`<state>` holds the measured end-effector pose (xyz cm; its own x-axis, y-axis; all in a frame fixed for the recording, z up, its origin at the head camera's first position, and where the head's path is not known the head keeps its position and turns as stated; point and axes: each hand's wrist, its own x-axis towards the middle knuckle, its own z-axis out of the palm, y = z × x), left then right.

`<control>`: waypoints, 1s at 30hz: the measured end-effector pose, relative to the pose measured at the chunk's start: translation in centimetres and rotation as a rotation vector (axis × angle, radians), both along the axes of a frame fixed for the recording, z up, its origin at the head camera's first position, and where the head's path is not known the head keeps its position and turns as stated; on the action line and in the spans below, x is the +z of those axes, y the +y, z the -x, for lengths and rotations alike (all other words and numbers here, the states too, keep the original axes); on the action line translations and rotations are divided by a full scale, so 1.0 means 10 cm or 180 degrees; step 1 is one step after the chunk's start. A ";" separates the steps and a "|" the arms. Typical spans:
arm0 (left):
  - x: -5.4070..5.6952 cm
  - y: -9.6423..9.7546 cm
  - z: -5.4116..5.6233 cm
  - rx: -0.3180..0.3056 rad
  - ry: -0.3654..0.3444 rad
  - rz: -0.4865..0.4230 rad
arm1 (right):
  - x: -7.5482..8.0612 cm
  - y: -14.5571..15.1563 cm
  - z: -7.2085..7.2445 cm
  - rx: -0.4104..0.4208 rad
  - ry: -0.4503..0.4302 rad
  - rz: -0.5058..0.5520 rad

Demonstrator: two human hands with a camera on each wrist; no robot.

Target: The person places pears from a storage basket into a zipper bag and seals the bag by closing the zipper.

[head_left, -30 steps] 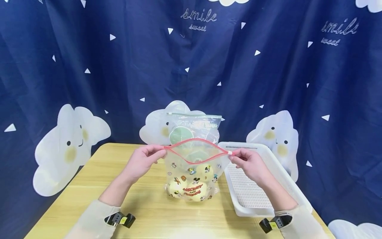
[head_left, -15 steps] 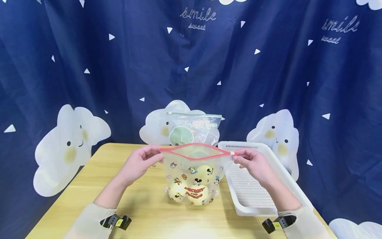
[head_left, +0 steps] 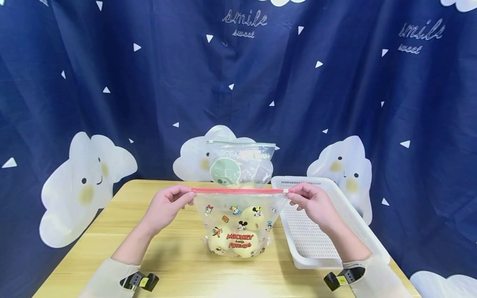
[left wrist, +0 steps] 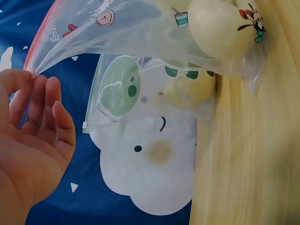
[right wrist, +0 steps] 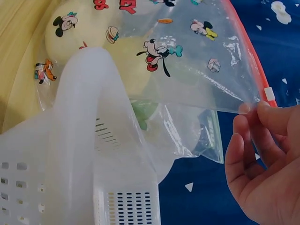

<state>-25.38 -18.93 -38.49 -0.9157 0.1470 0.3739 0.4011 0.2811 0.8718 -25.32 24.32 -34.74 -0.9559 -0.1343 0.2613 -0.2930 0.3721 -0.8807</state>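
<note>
A clear zip bag (head_left: 238, 223) with a red zip strip and cartoon prints stands upright on the table, several round pale yellow fruits (right wrist: 75, 30) inside it. My left hand (head_left: 169, 207) pinches the left end of its red strip between thumb and forefinger. At the right end, beside the white slider (right wrist: 269, 93), my right hand (head_left: 311, 205) pinches the top corner. The strip is stretched straight and its two edges lie together. Behind stands a second clear zip bag (head_left: 253, 161) with a green strip and yellow fruit (left wrist: 190, 93) in it, partly hidden by the front bag.
A white perforated plastic basket (head_left: 331, 265) sits on the right of the wooden table (head_left: 126, 215), close beside the bag and under my right forearm. A dark blue curtain (head_left: 238, 107) with cloud prints hangs behind the table.
The red-strip bag's mouth has gone from gaping to flat and straight. My left hand has moved left, drawing the strip taut, while my right hand has stayed nearly in place.
</note>
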 end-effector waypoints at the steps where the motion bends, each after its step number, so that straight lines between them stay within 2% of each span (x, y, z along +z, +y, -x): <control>1: 0.00 0.00 0.01 0.0014 -0.0026 0.0022 | 0.00 0.00 0.00 -0.0004 0.0003 0.0017; 6: 0.07 0.02 0.00 0.0206 0.0017 0.0256 | 0.00 -0.03 0.00 0.0049 0.0027 0.0037; 11: 0.31 0.23 -0.04 0.0365 0.0473 0.0380 | 0.01 -0.05 0.00 0.0066 0.0042 0.0023; 14: 0.49 0.46 -0.09 0.0290 0.0835 0.0475 | 0.02 -0.06 -0.01 0.0071 0.0029 0.0014; 16: 0.61 0.64 -0.13 0.0140 0.1021 0.0591 | 0.02 -0.07 -0.01 0.0074 0.0015 0.0013; 20: 0.79 1.03 -0.18 -0.0179 0.1244 0.0945 | 0.03 -0.07 -0.01 0.0083 -0.0002 0.0026; 26: 0.87 1.62 -0.18 -0.0378 0.1545 0.1686 | 0.04 -0.08 -0.02 0.0102 0.0022 0.0041; 28: 0.86 1.78 -0.14 -0.0307 0.1662 0.1980 | 0.05 -0.08 -0.03 0.0114 0.0037 0.0054; 30: 0.85 1.90 -0.10 -0.0194 0.1674 0.2233 | 0.05 -0.08 -0.03 0.0119 0.0042 0.0088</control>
<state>-24.39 0.05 -30.03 -0.6332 0.5443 0.5503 0.7341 0.6477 0.2040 -24.97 23.50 -34.27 -0.9468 -0.1624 0.2778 -0.3178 0.3363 -0.8865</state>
